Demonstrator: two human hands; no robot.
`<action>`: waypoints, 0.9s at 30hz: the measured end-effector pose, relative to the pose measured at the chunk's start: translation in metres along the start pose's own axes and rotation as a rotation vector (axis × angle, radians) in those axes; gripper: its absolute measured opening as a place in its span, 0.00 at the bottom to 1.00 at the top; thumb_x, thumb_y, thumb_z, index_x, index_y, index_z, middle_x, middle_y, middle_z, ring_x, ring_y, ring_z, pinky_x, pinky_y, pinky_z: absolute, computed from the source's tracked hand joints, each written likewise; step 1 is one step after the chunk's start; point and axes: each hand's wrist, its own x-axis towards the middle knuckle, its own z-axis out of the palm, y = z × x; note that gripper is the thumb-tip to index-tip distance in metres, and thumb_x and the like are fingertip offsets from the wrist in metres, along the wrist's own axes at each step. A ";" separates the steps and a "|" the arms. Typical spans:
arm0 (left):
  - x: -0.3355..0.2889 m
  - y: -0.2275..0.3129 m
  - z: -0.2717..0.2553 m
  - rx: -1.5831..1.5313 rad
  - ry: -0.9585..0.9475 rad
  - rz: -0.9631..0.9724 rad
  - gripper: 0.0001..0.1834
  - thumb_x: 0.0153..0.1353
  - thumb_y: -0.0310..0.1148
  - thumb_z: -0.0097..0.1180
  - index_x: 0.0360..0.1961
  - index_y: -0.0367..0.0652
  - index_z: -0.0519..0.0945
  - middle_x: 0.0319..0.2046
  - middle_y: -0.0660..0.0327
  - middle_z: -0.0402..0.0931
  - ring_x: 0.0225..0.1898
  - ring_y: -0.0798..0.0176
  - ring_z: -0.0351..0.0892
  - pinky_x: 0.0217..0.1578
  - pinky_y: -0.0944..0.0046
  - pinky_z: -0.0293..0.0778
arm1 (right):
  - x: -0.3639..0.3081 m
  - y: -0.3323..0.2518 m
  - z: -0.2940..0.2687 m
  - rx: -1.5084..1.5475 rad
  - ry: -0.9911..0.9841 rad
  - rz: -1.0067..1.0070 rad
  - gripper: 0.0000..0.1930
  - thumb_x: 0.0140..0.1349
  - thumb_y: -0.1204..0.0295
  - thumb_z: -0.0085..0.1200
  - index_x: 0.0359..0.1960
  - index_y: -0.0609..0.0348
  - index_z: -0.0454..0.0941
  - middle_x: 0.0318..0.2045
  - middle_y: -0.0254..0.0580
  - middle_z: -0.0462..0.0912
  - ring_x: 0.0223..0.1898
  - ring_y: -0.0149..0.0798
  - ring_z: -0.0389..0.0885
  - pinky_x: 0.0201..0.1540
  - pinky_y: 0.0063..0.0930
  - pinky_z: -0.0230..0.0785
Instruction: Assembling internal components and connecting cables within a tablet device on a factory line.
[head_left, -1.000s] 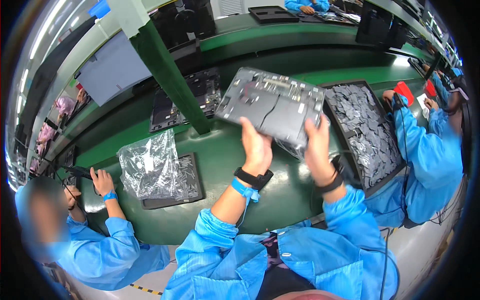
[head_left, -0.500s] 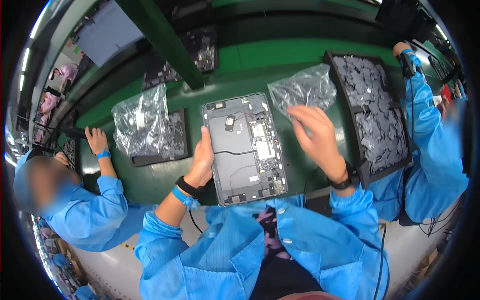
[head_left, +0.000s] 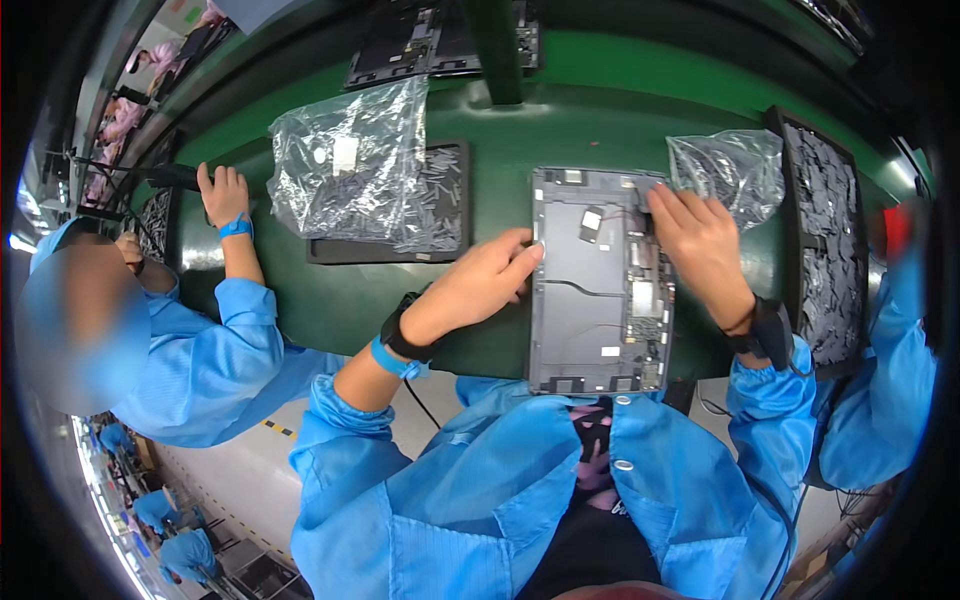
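Note:
An opened tablet [head_left: 575,335], with its grey inside and circuit board bared, lies in front of me near the table's front edge. A small black part with a white label [head_left: 591,224] sits loose-looking in its upper half, and a dark cable crosses its middle. My left hand [head_left: 480,280] grips the tablet's left edge, thumb on top. At the upper right corner, my right hand [head_left: 700,240] has its fingers pressed together beside a small dark grey patch. Whatever is under those fingertips is hidden.
Left of the tablet, a clear plastic bag [head_left: 345,160] lies over a black foam tray [head_left: 390,252] of small grey strips. Another clear bag [head_left: 735,165] and a long tray of grey pieces [head_left: 828,265] are at the right. Co-workers sit on both sides. A green post [head_left: 492,55] stands behind.
My view has swung, shifting the scene. My right hand has moved from beside the plastic bag onto the tablet's upper right corner. The tablet now lies straighter, my left hand still at its left edge.

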 end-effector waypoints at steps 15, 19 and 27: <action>0.013 -0.027 -0.109 1.054 0.620 0.509 0.05 0.53 0.24 0.60 0.33 0.41 0.80 0.34 0.56 0.76 0.38 0.50 0.74 0.41 0.55 0.71 | -0.022 -0.037 -0.025 0.359 -0.040 0.127 0.16 0.46 0.74 0.62 0.40 0.60 0.81 0.49 0.37 0.82 0.40 0.42 0.80 0.38 0.34 0.71; 0.031 -0.020 -0.108 1.072 0.546 0.485 0.04 0.54 0.22 0.59 0.33 0.36 0.78 0.33 0.52 0.76 0.39 0.47 0.75 0.41 0.54 0.70 | -0.033 0.001 -0.016 0.384 0.138 0.224 0.11 0.48 0.76 0.62 0.36 0.59 0.81 0.41 0.37 0.83 0.36 0.43 0.79 0.37 0.34 0.71; 0.009 -0.009 -0.097 0.704 0.668 0.267 0.04 0.61 0.24 0.57 0.36 0.34 0.79 0.29 0.56 0.80 0.28 0.66 0.79 0.32 0.66 0.74 | -0.012 0.062 0.036 0.393 0.095 0.369 0.03 0.53 0.74 0.59 0.30 0.55 0.81 0.29 0.39 0.76 0.37 0.46 0.77 0.39 0.39 0.73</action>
